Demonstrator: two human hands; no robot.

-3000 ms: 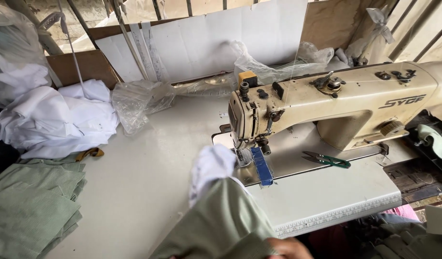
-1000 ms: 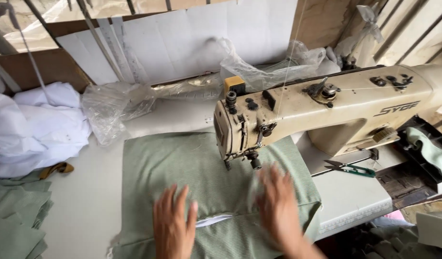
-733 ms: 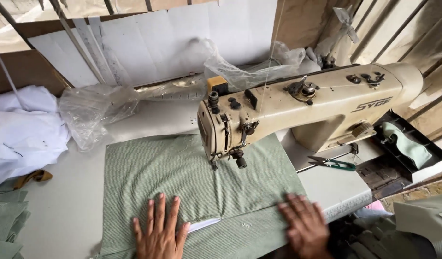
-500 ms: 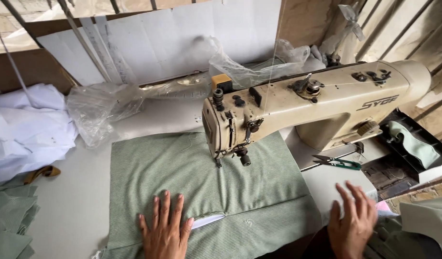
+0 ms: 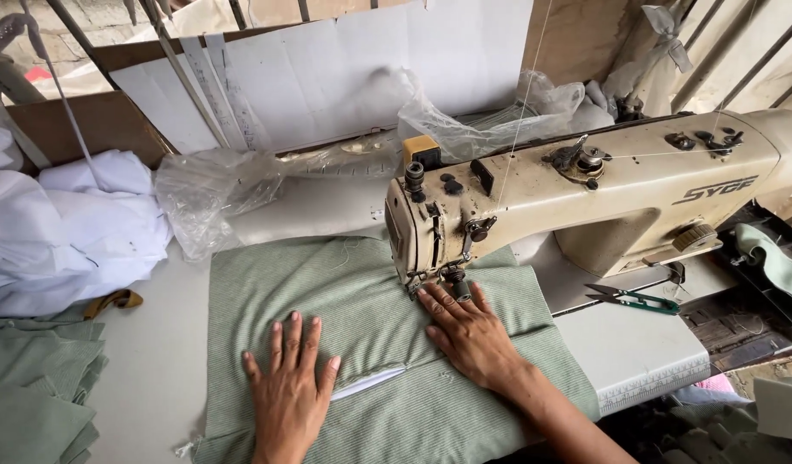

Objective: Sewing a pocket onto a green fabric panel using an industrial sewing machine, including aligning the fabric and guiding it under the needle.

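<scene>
A pale green ribbed cloth [image 5: 361, 301] lies spread flat across the white tabletop [image 5: 155, 361], running under the head of a cream, scuffed metal sewing machine [image 5: 585, 193]. The weave shows fine lengthwise stripes, and a narrow strip of white lining [image 5: 367, 384] peeks out where one edge folds over.

The left hand [image 5: 290, 387] rests palm-down on the cloth near the front edge, fingers spread and flat, gripping nothing. The right hand [image 5: 469, 331] also lies flat and open on the fabric, its fingertips reaching up to touch the area just beside the presser foot [image 5: 452, 279], pressing the cloth down rather than pinching it.

To the right of the machine, on the table, sit small thread snips [image 5: 636, 299] with green handles. At far left a soft heap of white fabric [image 5: 65, 228] bulges against a cardboard box [image 5: 86, 129], and below it a folded stack of the same green material [image 5: 35, 387] hangs at the table's corner. Crinkled clear plastic sheeting [image 5: 215, 189] lies bunched behind the cloth, against pale paper pattern pieces [image 5: 327, 77] leaning upright.
</scene>
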